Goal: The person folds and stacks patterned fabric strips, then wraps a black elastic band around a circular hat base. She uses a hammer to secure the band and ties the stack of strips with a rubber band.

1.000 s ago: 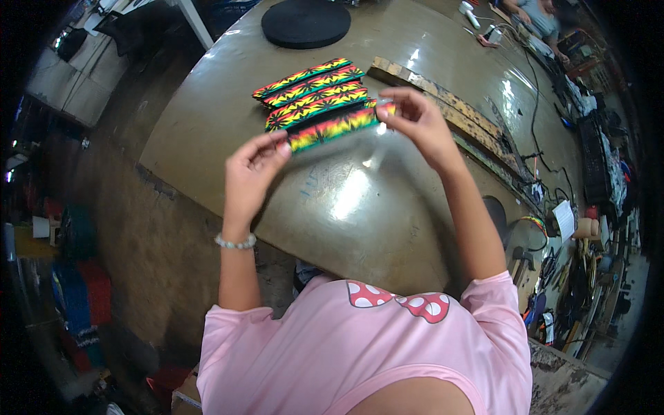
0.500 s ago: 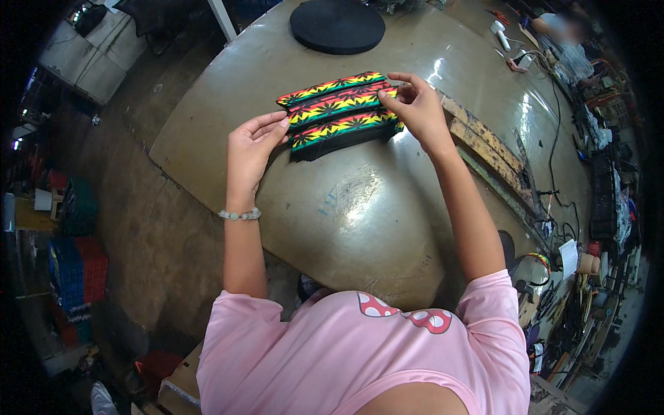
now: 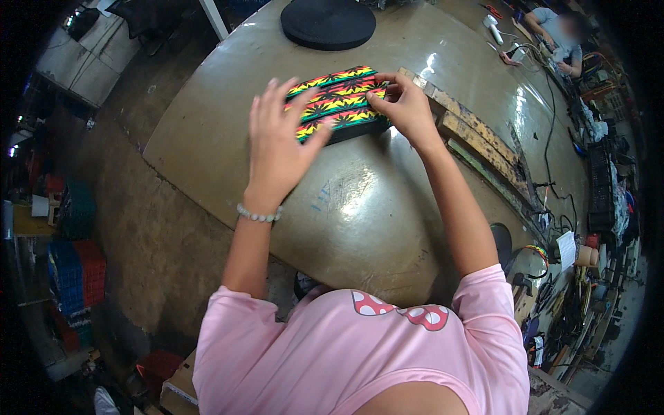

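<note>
Three rows of patterned webbing strips [image 3: 339, 104], red, yellow and green with black leaf shapes, lie side by side on the table, their black edges showing at the near side. My right hand [image 3: 404, 107] grips their right end between thumb and fingers. Over the left end is my left hand [image 3: 283, 142], fingers spread and slightly blurred, thumb at the nearest row. It hides part of that end, and whether it touches the strips I cannot tell.
A flat black webbing roll [image 3: 328, 24] lies at the table's far side. Right of my hand runs a worn yellow bar [image 3: 481, 142]. A white handheld tool [image 3: 492, 29] and cables lie far right, near another person [image 3: 553, 34]. Crates [image 3: 76, 277] stand at left.
My left hand has let go of the strips' left end and moved right over them, its fingers now spread. My right hand keeps its hold, and the strips sit slightly farther left in view.
</note>
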Motion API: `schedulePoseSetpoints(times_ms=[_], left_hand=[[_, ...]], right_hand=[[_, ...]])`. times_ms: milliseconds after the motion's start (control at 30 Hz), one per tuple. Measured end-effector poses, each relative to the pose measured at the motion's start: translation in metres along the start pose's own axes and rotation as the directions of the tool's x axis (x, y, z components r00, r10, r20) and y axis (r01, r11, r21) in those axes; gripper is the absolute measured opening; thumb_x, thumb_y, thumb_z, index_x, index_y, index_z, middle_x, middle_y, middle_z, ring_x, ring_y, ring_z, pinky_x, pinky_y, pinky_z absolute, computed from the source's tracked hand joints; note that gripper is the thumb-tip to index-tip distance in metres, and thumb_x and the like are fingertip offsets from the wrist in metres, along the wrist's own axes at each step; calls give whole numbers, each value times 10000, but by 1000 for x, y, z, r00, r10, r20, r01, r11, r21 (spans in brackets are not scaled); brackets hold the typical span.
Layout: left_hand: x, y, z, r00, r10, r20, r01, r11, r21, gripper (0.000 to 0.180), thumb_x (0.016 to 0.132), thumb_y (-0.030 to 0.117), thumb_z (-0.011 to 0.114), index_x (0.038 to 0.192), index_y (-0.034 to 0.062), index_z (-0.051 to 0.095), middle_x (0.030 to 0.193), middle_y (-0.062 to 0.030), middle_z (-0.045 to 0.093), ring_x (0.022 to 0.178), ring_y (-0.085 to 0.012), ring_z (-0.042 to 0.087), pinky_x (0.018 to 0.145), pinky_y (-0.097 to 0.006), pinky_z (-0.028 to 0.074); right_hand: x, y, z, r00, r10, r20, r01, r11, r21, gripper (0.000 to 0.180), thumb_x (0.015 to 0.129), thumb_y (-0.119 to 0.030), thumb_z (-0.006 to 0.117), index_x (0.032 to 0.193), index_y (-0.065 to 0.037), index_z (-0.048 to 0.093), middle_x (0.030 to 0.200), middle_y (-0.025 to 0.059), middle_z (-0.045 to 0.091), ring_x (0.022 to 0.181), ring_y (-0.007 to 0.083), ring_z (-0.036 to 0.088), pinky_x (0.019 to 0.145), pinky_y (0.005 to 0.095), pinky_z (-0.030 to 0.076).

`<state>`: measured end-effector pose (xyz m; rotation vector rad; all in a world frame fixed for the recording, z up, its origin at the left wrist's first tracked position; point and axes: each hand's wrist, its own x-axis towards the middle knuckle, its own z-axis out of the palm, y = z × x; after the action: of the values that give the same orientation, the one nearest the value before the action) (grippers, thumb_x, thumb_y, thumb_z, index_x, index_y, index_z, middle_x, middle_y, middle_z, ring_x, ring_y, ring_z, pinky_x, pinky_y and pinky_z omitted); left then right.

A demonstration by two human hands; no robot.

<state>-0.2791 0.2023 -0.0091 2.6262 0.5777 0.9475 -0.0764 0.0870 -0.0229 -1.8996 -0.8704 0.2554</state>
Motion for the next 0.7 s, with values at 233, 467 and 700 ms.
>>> schedulePoseSetpoints(times_ms=[233, 467, 700], left_hand=[[12, 3, 30, 925, 211, 315, -281, 939, 196, 780, 826, 564, 593, 1424, 107, 387, 1503, -173, 296, 1400, -336, 258, 1135, -493, 192], [7, -7, 41, 917, 283, 280, -354, 902, 249, 709, 841, 480, 606, 1390, 74, 416, 1448, -187, 370, 1354, -346, 335, 1112, -478, 250], [36, -8, 4, 818, 272, 506, -270, 960, -79, 710, 779, 275, 625, 1391, -1, 392, 1461, -269, 322, 1392, -381, 264, 1152, -456, 189]], right_hand=[[-9, -14, -9, 997, -64, 35, 70, 976, -206, 507, 773, -245, 756, 1183, 0, 587, 924, 143, 654, 846, 210, 622, 776, 328, 503], [-41, -18, 15, 823, -511, 248, 542, 574, -615, 540, 938, -393, 494, 1387, -104, 414, 1454, 156, 373, 1346, 333, 351, 1097, 544, 241], [-51, 3, 32, 833, -487, 264, 531, 568, -629, 581, 979, -433, 375, 1455, -105, 323, 1501, 102, 324, 1394, 263, 286, 1136, 516, 167]])
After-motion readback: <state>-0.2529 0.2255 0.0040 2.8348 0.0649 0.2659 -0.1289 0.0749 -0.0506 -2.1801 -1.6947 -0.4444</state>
